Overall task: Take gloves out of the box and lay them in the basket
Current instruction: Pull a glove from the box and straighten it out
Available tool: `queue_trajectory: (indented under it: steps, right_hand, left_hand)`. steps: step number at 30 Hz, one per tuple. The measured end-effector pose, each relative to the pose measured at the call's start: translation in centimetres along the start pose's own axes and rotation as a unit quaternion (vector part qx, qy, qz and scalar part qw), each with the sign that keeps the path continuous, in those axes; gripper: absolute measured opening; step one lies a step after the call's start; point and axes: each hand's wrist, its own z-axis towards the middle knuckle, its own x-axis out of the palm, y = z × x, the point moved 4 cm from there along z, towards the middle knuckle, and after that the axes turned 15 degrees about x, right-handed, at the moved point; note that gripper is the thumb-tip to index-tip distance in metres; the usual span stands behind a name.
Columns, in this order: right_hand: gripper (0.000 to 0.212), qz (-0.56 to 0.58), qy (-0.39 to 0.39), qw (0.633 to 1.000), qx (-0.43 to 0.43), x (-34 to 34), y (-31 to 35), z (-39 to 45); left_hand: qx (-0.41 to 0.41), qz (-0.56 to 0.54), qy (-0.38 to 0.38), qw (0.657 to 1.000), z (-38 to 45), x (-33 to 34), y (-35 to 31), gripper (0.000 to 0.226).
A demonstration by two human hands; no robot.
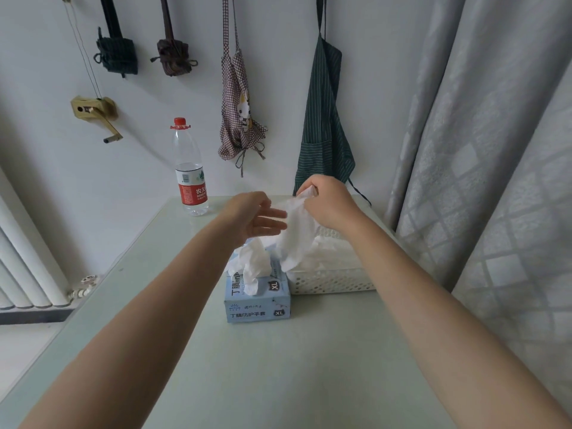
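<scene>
A light blue glove box (258, 300) stands on the table, and a white glove (252, 263) sticks up out of its top opening. Right beside it sits a white perforated basket (332, 281) with white gloves lying inside. My right hand (328, 205) pinches the cuff of another white glove (297, 235), which hangs down above the box and the basket's left side. My left hand (258, 216) hovers just left of the hanging glove, fingers straight and touching its edge.
A clear water bottle (189, 178) with a red cap stands at the table's far left corner. Aprons (323, 119) hang on the wall behind. A grey curtain (483, 150) falls at the right, a white radiator (28, 258) at the left.
</scene>
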Motion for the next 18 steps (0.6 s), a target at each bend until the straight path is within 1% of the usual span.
queue_trajectory:
  steps: [2, 3, 4, 5, 6, 7, 8, 12, 14, 16, 18]
  right_hand:
    - [0.030, 0.019, 0.005, 1.000, -0.014, -0.6, 0.3, -0.3]
    - [0.033, 0.026, 0.013, 0.999, -0.022, -0.8, 0.6, -0.5]
    - [0.033, 0.033, 0.020, 0.999, -0.030, -1.0, 1.0, -0.7]
    - [0.032, 0.040, 0.024, 0.998, -0.039, -1.3, 1.4, -1.0]
    - [0.029, 0.048, 0.027, 0.997, -0.045, -1.5, 1.7, -1.3]
    - [0.027, 0.058, 0.028, 0.997, -0.045, -1.6, 2.0, -1.5]
    - [0.024, 0.070, 0.028, 0.996, -0.039, -1.8, 2.2, -1.6]
    - [0.020, 0.116, 0.020, 0.993, -0.009, -2.4, 2.0, -1.2]
    - [0.027, 0.101, 0.029, 0.994, 0.007, -2.3, 1.5, -0.9]
    - [0.039, 0.052, 0.036, 0.998, 0.011, -2.0, 1.2, -0.7]
    - [0.043, 0.044, 0.013, 0.999, 0.000, -2.0, 0.9, -0.4]
  left_hand:
    - [0.055, 0.116, -0.035, 0.991, 0.1, -0.3, -0.2, 0.014]
    - [0.097, 0.147, -0.030, 0.984, 0.2, -0.3, -0.5, 0.017]
    - [0.133, 0.157, 0.001, 0.978, 0.1, 0.1, -0.9, 0.024]
    - [0.159, 0.158, 0.055, 0.973, -0.1, 0.7, -1.3, 0.033]
    - [0.167, 0.157, 0.110, 0.967, -0.4, 1.3, -1.4, 0.039]
    - [0.168, 0.162, 0.147, 0.961, -0.6, 1.8, -1.4, 0.040]
    - [0.170, 0.168, 0.160, 0.958, -0.6, 1.9, -1.4, 0.036]
    - [0.171, 0.169, 0.100, 0.966, -0.4, 1.2, -1.5, 0.007]
    - [0.177, 0.159, 0.089, 0.967, -0.6, 1.1, -1.6, 0.007]
    - [0.188, 0.159, 0.072, 0.966, -0.7, 0.9, -1.9, 0.011]
    - [0.189, 0.163, 0.052, 0.967, -0.8, 0.6, -2.2, 0.014]
